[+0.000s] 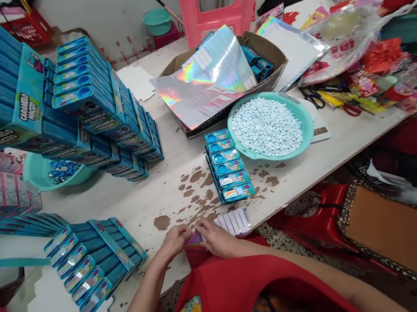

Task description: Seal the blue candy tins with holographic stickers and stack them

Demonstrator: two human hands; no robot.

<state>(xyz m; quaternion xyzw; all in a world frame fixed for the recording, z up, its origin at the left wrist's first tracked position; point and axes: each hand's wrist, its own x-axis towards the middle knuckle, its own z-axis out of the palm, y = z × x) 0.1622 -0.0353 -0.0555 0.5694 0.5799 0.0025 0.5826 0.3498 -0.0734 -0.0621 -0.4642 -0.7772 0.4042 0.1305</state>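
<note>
A shiny strip with several white rectangles (236, 222), which looks like a sticker strip, lies at the table's near edge in front of the red apron. My left hand (177, 239) is closed, its fingertips pinched at the strip's purplish left end. Over the strip's middle rests my right hand (218, 237), fingers bent and pressed together on it, close to the left. Part of the strip is hidden beneath the right hand. Just beyond it stands a short row of blue candy packs (230, 165) with round windows in their tops.
A turquoise basin (310, 127) of pale blue candies stands behind the packs. A carton (279, 54) holds blue packs under a holographic sheet (211, 77). Tall stacks of blue boxes (94, 101) rise at left; more packs (93, 257) sit nearer. Scissors (314, 100) and clutter lie right.
</note>
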